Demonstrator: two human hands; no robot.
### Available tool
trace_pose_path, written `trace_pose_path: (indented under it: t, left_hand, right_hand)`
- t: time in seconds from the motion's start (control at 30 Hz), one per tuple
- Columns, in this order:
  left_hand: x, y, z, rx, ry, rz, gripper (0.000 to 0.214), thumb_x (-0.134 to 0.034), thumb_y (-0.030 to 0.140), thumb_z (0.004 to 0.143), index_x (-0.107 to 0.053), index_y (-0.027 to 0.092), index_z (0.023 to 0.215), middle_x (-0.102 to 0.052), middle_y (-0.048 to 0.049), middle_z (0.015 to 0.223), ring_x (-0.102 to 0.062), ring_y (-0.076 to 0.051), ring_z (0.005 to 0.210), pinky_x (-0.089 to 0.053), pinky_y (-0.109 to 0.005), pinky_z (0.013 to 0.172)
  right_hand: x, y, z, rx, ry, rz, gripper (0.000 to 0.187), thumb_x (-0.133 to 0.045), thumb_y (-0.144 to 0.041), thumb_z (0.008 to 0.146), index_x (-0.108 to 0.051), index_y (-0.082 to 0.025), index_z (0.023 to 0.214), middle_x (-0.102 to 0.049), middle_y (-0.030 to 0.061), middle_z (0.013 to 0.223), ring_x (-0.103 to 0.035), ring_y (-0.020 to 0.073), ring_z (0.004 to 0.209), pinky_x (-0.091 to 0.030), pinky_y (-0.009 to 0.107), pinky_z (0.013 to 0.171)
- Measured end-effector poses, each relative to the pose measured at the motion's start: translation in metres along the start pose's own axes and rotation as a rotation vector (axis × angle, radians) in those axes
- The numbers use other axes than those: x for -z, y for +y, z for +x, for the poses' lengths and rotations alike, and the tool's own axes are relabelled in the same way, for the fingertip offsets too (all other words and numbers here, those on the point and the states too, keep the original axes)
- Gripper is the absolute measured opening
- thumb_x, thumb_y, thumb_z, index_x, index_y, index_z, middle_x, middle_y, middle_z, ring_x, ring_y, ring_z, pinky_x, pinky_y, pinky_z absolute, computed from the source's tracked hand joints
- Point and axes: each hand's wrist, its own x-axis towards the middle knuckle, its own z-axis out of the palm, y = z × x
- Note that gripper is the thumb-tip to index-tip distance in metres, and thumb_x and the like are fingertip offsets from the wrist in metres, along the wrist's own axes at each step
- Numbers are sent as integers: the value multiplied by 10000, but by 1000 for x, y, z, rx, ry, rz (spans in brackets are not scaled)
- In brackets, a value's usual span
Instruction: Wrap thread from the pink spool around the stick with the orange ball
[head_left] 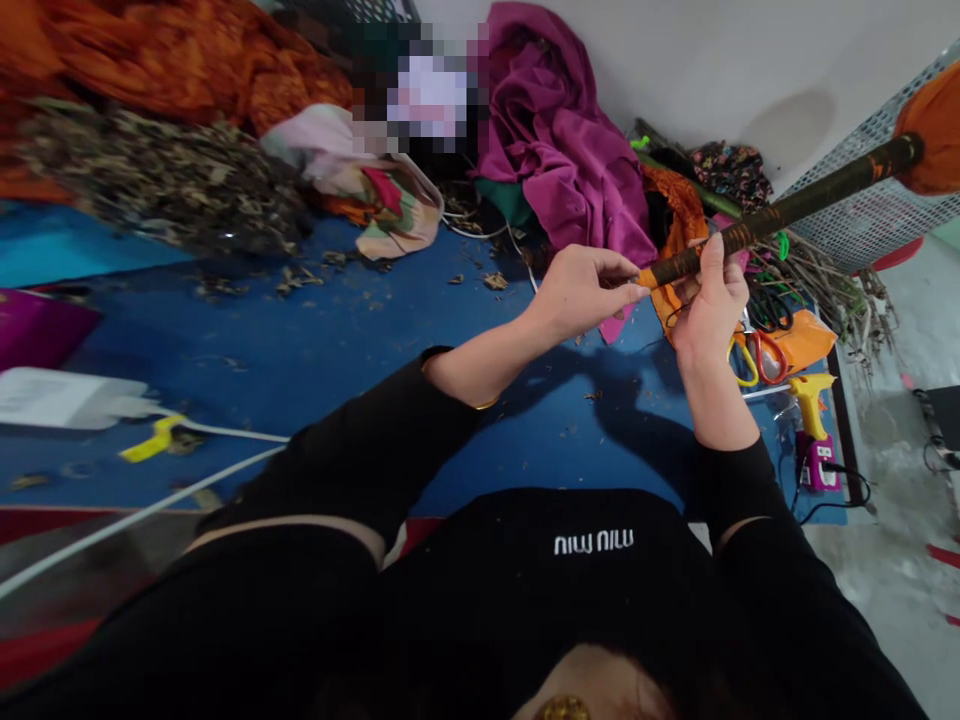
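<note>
While both of the person's bare hands work right of centre, one long, dark green-brown rod with orange streaks (814, 200) slants over the blue worktop (315, 340), its long axis climbing towards the upper right of the frame. The left hand (574, 290) is at the lower end, thumb and fingers pinching the rod's single yellow-orange tip (646, 280). The right hand (711, 305) is farther along, fingers curled round the shaft; most of the rod extends beyond it, to one orange cloth bundle (934, 130).

Near the right wrist lie one pair of scissors with yellow and red handles (770, 357), one yellow plastic glue gun (812, 400) and one purple power block (819, 465). Behind the hands is one crumpled magenta cloth (570, 150); at upper left, one heap of dried brown leaves (157, 175).
</note>
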Motion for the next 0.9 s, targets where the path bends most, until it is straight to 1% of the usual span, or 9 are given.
trace_pose_path:
  t: [0.1, 0.2, 0.33, 0.37, 0.43, 0.53, 0.67, 0.73, 0.9]
  left_hand:
    - [1, 3, -2, -10, -33, 27, 169, -749, 225, 794, -850, 127, 889, -718, -6, 665, -648, -121, 612, -520, -232, 627]
    - [5, 11, -4, 29, -68, 3, 186, -746, 205, 783, -865, 138, 910, -698, 6, 628, -639, -122, 601, -532, -240, 641]
    - [8, 16, -6, 104, -79, -43, 213, -723, 181, 761, -867, 139, 912, -655, 13, 573, -590, -113, 544, -518, -244, 598]
    - [8, 15, -5, 121, -83, -47, 223, -719, 187, 758, -867, 138, 917, -655, 11, 573, -578, -111, 532, -511, -247, 583]
    - [8, 11, -4, 146, -87, -42, 237, -726, 210, 751, -869, 135, 925, -673, 3, 592, -572, -112, 528, -504, -252, 572]
    - [7, 5, -2, 147, -71, -54, 259, -748, 256, 742, -872, 145, 940, -737, -17, 682, -630, -130, 598, -541, -266, 629]
    - [4, 2, -1, 178, -26, -109, 257, -749, 291, 753, -871, 153, 932, -781, -40, 761, -658, -136, 644, -567, -273, 675]
    - [4, 4, -1, 209, -11, -116, 252, -732, 259, 748, -871, 149, 926, -770, -39, 733, -628, -123, 598, -547, -260, 633]
    - [4, 7, -2, 239, -36, -142, 300, -671, 173, 719, -869, 147, 943, -768, -32, 718, -616, -122, 566, -532, -242, 578]
  right_hand:
    - [1, -1, 0, 6, 32, 20, 388, -668, -638, 936, -601, -258, 891, -387, -57, 681, -337, 64, 476, -278, 231, 448]
    - [4, -1, 1, -25, 28, 36, 383, -664, -637, 945, -621, -259, 899, -418, -56, 676, -408, 67, 486, -349, 220, 440]
    - [3, 0, 1, -53, 46, 55, 356, -682, -597, 945, -634, -247, 894, -494, -46, 701, -500, 89, 552, -428, 235, 495]
    - [3, -1, 0, -43, 54, 51, 349, -678, -586, 949, -627, -246, 890, -498, -46, 709, -496, 91, 557, -419, 238, 505]
    - [0, -3, -2, -24, 71, 39, 336, -677, -566, 951, -616, -245, 873, -467, -53, 692, -419, 84, 524, -348, 240, 494]
    - [-3, -9, -4, -13, 83, 27, 326, -682, -543, 949, -613, -242, 844, -401, -70, 658, -299, 78, 488, -259, 249, 477]
    - [-5, -13, -6, -8, 85, 67, 327, -727, -528, 903, -614, -231, 829, -403, -80, 657, -261, 67, 481, -224, 247, 462]
    - [-4, -12, -6, -14, 75, 61, 324, -726, -530, 901, -614, -232, 841, -424, -76, 674, -267, 68, 490, -227, 245, 473]
    - [1, -7, -3, -3, 61, 6, 333, -672, -566, 949, -617, -243, 892, -437, -58, 722, -329, 91, 534, -321, 266, 546]
